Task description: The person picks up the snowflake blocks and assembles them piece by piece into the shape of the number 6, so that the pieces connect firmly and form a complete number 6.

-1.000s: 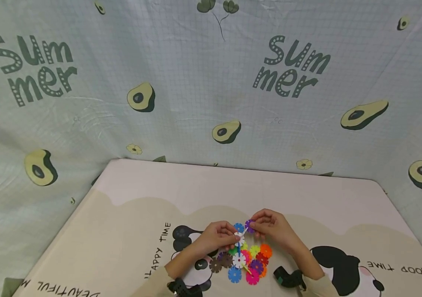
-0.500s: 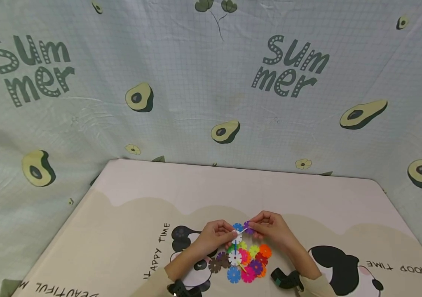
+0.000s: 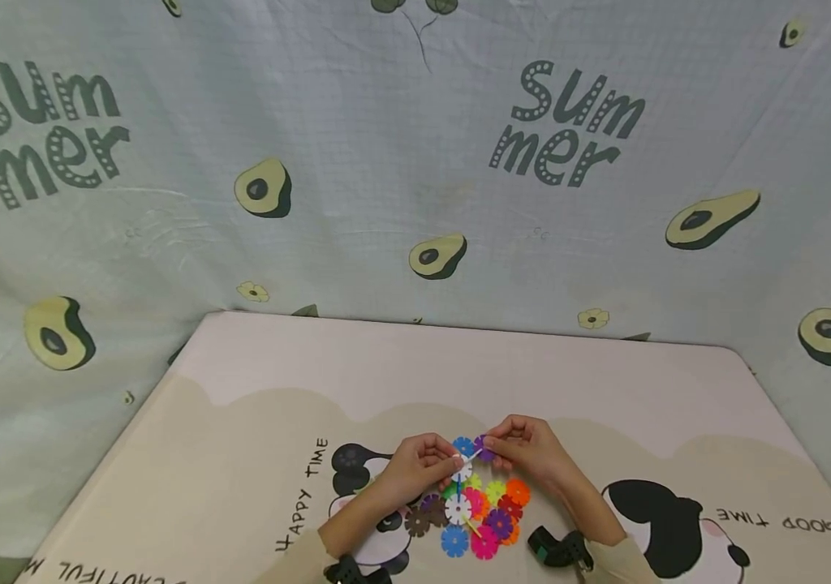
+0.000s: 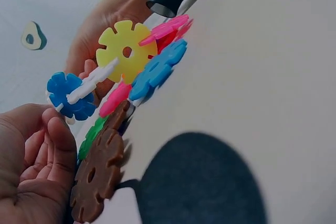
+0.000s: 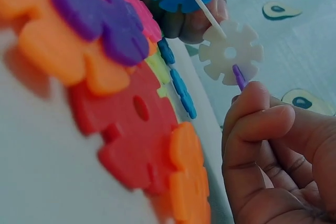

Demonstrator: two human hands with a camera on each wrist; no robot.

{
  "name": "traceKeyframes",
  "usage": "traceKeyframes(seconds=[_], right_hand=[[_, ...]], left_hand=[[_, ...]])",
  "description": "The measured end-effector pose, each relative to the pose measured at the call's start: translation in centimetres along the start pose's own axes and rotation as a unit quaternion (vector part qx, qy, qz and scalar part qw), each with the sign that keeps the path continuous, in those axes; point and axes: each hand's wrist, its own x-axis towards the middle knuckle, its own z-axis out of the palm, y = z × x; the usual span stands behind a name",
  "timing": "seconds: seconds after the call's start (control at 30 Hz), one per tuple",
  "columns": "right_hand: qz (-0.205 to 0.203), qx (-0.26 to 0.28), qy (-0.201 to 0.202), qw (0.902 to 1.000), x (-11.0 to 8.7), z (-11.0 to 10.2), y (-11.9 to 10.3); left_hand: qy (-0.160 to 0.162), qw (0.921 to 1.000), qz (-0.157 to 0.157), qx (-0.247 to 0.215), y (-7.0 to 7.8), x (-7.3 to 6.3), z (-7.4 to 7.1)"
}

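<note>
My right hand (image 3: 528, 448) pinches a purple notched snowflake disc (image 5: 239, 78) between thumb and fingers. Slotted into that disc is a white disc (image 5: 216, 53), joined to a second white disc edge-on (image 5: 208, 14). My left hand (image 3: 423, 469) pinches the chain at the second white disc. Beyond it the chain runs on through a blue disc (image 4: 59, 85) and another white disc (image 4: 92, 83) to a yellow disc (image 4: 123, 34). Both hands hold the chain over the loose discs, purple end toward the right hand.
Loose snowflake discs lie under and in front of my hands: brown (image 4: 100, 177), red (image 5: 126, 124), orange (image 3: 518, 491), pink (image 3: 484, 543), blue (image 3: 454, 540) and purple (image 3: 499, 523). The cloth with panda prints (image 3: 277, 454) covers the table; a printed curtain (image 3: 357, 162) hangs behind.
My hands stay on the same chain, and the purple disc and its white neighbour have tilted slightly lower. The head view has shifted a little, moving everything slightly left.
</note>
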Motion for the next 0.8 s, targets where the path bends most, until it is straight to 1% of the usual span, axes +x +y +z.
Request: traceKeyframes(seconds=[0.17,0.33,0.53,0.8], right_hand=[[0.014,-0.002,-0.009,0.9999,0.02,-0.11,-0.08],[0.011,0.006,-0.009,0.9999,-0.08,-0.04,-0.06],[0.017,0.021,-0.007,0.9996,-0.06,-0.04,0.26],[0.016,0.029,-0.026,0.9991,-0.11,-0.37,0.52]], left_hand=[[0.003,1.0000,0.004,0.004,-0.02,-0.08,-0.03],[0.002,1.0000,0.005,0.001,0.07,-0.11,0.15],[0.008,0.9999,0.007,0.011,0.09,-0.16,0.27],[0.006,0.9997,0.013,0.019,0.02,-0.28,0.30]])
